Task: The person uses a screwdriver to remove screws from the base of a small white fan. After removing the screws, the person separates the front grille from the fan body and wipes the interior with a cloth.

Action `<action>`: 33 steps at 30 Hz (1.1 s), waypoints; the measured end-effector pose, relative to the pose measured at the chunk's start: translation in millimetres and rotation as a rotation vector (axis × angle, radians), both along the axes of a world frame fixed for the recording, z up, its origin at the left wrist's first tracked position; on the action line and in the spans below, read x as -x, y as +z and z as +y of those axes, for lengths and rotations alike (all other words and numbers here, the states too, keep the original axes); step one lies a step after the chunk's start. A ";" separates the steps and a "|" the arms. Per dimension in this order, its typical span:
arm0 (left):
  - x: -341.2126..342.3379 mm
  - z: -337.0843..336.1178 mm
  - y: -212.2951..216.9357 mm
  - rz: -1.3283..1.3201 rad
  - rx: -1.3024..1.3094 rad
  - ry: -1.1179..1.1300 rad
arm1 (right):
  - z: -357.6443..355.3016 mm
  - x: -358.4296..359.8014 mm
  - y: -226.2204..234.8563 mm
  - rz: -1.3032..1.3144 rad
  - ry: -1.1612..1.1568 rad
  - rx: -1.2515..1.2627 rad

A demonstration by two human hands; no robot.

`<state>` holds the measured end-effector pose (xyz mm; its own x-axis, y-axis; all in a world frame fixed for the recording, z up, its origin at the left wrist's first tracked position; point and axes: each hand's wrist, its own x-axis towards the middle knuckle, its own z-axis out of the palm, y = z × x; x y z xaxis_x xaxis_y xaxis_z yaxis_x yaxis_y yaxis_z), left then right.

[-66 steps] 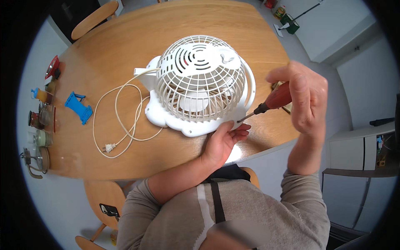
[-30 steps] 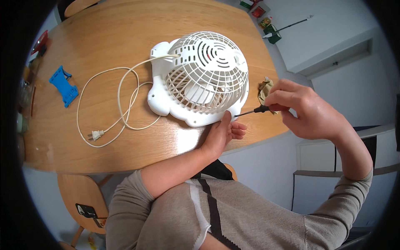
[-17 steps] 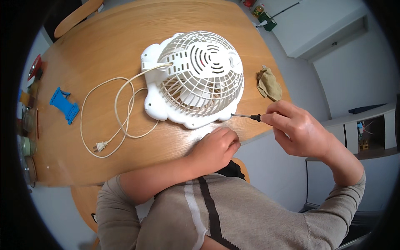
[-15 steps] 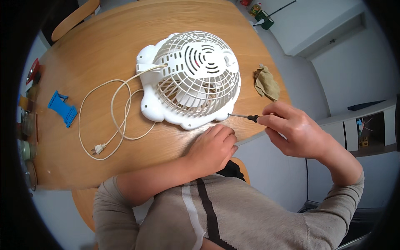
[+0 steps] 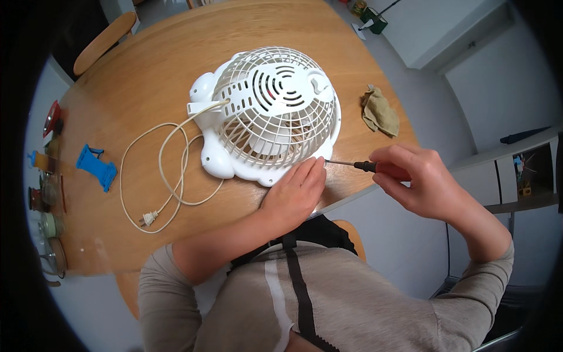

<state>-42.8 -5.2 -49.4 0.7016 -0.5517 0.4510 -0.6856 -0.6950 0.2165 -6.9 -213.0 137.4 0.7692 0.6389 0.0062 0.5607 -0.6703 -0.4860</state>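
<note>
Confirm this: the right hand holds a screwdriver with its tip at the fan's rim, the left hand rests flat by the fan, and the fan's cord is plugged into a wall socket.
Wrong on the cord: the head view shows its plug lying loose on the table. The right hand does hold the screwdriver at the fan rim, left hand flat beside it.

A rounded wooden table (image 5: 176,70) is seen from above. On it are laid a white fan (image 5: 270,114) face down, its looped white cord (image 5: 161,176), a blue plastic piece (image 5: 95,167), a crumpled tan cloth (image 5: 380,110), and jars (image 5: 44,199) along the left edge.
</note>
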 end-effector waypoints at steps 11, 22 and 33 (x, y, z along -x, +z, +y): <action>2.1 -0.5 -2.3 0.004 -0.015 0.025 | 2.9 -0.8 -1.3 -0.056 -0.017 0.024; 3.3 0.7 1.4 0.012 -0.025 0.021 | 5.2 0.9 0.3 -0.085 -0.010 0.043; 4.4 -0.4 0.5 -0.004 -0.015 0.031 | 3.8 0.8 2.9 -0.085 0.038 0.065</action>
